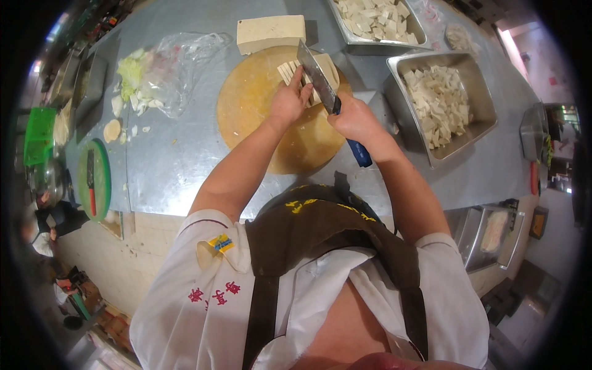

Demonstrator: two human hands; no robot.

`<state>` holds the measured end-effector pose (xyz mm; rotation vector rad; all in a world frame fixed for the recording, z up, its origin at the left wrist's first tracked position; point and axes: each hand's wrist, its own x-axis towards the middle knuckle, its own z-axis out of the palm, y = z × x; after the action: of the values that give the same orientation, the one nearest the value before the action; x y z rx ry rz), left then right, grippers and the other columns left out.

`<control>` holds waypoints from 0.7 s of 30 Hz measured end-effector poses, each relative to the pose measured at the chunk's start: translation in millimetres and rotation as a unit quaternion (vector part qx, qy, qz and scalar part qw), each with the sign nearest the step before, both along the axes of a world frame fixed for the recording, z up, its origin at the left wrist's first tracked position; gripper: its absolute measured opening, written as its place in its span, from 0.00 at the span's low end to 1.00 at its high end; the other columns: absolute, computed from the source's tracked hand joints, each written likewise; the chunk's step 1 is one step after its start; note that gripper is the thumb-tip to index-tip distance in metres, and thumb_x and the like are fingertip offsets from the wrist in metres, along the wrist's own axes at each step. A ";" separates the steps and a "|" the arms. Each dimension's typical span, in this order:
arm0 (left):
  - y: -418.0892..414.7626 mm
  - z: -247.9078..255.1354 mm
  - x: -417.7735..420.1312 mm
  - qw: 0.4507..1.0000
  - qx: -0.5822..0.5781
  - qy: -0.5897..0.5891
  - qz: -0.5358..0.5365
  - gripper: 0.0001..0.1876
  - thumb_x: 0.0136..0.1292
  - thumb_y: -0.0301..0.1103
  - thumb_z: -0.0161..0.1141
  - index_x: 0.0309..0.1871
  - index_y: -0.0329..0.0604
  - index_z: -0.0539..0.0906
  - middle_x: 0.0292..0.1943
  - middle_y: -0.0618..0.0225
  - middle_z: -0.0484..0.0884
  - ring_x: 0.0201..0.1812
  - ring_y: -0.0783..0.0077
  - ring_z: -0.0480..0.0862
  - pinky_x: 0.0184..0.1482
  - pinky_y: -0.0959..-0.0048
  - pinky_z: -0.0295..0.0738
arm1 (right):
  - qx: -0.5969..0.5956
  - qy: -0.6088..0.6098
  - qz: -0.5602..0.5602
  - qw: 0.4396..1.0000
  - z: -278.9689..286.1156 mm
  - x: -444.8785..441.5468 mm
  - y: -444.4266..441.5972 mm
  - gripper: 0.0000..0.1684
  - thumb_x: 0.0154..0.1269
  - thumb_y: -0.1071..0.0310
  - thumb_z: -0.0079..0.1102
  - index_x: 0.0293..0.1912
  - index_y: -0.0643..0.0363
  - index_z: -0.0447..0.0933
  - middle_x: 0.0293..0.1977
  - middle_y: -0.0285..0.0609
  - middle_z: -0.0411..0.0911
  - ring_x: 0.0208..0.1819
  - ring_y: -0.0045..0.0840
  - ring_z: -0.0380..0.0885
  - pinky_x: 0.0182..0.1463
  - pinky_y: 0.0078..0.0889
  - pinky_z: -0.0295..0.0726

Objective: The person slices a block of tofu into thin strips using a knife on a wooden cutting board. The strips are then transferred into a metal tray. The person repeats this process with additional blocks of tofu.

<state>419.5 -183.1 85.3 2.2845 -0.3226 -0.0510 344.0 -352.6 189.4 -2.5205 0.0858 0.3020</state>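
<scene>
A round wooden chopping board (pixel 240 115) lies on the metal table before me. My right hand (pixel 355 119) grips a cleaver (pixel 318 74) by its handle, the blade slanting up and left across white tofu. My left hand (pixel 291 99) holds sliced tofu (pixel 286 70) against the board, its fingers close beside the blade. To the right of the blade sits a thicker piece of tofu (pixel 327 69). Behind the board is a large uncut tofu block (pixel 269 36). The undersides of the slices are hidden by my left hand.
Metal pans of cut tofu stand on the right (pixel 485 111) and at the back (pixel 391 50). A plastic bag (pixel 180 74) with cabbage pieces (pixel 131 74) lies on the left. Near the left edge, a red-handled knife (pixel 91 180) rests on a green-rimmed board (pixel 104 162).
</scene>
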 end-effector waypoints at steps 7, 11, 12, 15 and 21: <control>-0.8 0.9 1.5 0.999 0.027 0.023 -0.004 0.33 0.73 0.52 0.52 0.77 0.51 0.60 0.52 0.31 0.76 0.50 0.35 0.80 0.55 0.53 0.76 | -0.016 0.016 0.000 1.000 -0.4 -0.7 1.7 0.18 0.55 0.65 0.56 0.44 0.66 0.76 0.40 0.63 0.81 0.46 0.55 0.80 0.51 0.50 0.79; -0.3 -3.5 3.1 0.999 0.031 0.006 -0.005 0.33 0.73 0.52 0.52 0.77 0.51 0.60 0.52 0.31 0.76 0.49 0.34 0.80 0.55 0.53 0.76 | -0.046 0.030 -0.005 0.998 0.5 2.0 7.0 0.16 0.55 0.67 0.54 0.43 0.65 0.76 0.41 0.63 0.81 0.47 0.55 0.81 0.51 0.50 0.79; -0.1 -4.9 3.7 0.999 0.034 0.007 -0.004 0.33 0.73 0.52 0.52 0.77 0.50 0.60 0.52 0.31 0.76 0.49 0.34 0.80 0.54 0.52 0.76 | -0.051 0.029 -0.007 0.998 0.9 2.9 9.2 0.16 0.55 0.67 0.54 0.43 0.65 0.77 0.41 0.63 0.81 0.47 0.55 0.81 0.51 0.50 0.79; -1.5 -3.7 3.8 0.999 0.044 0.013 -0.002 0.33 0.74 0.52 0.51 0.77 0.49 0.61 0.51 0.32 0.78 0.49 0.34 0.81 0.52 0.51 0.77 | -0.066 0.032 -0.008 0.997 -2.2 6.8 12.0 0.16 0.55 0.68 0.53 0.43 0.64 0.78 0.41 0.62 0.82 0.47 0.54 0.81 0.52 0.49 0.79; -1.2 -2.4 3.9 0.997 0.071 0.017 0.002 0.32 0.73 0.52 0.52 0.76 0.50 0.62 0.49 0.33 0.77 0.46 0.35 0.81 0.49 0.51 0.78 | -0.083 0.069 -0.012 0.994 -4.3 15.7 21.6 0.18 0.56 0.67 0.53 0.45 0.65 0.78 0.44 0.60 0.83 0.49 0.51 0.82 0.53 0.46 0.80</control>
<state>423.4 -184.3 82.9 2.4215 -0.3046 -0.1127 359.7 -331.0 185.0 -2.6585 0.2030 0.4776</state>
